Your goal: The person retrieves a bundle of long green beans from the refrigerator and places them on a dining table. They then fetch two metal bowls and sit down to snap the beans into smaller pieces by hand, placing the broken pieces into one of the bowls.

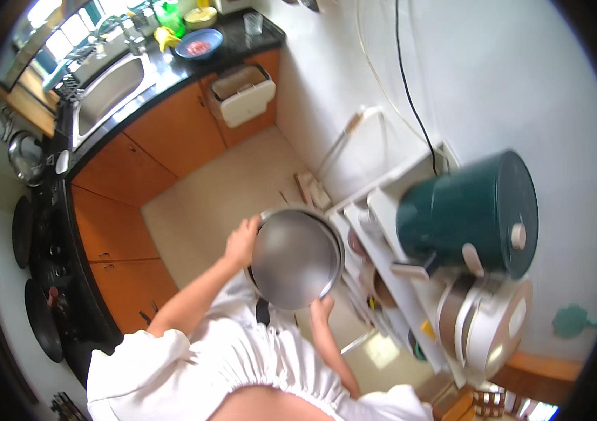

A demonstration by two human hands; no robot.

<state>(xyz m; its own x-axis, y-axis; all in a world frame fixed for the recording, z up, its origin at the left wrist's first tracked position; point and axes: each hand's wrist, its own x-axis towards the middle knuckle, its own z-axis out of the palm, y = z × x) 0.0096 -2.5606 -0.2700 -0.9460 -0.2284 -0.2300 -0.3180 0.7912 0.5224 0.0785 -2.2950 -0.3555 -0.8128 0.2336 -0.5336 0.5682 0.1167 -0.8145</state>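
Observation:
A round metal pot [295,260] is held up in front of my body, and its grey round inner face or base is turned towards me; which of the two it is I cannot tell. My left hand [242,243] grips the rim at the upper left. At the lower right my right hand [322,307] has hold of the same rim, with the thumb along the edge. Below the pot are my white clothes. Close to its right side stands a white shelf rack [390,252] with several levels.
On the rack are a dark green lidded pot [453,218] and stacked pale pans [493,326]. A steel sink [111,94], blue bowl [199,44] with pinkish food and glass [253,23] line the black counter. A waste bin [246,102] hangs on an orange cabinet; frying pans [43,321] sit left.

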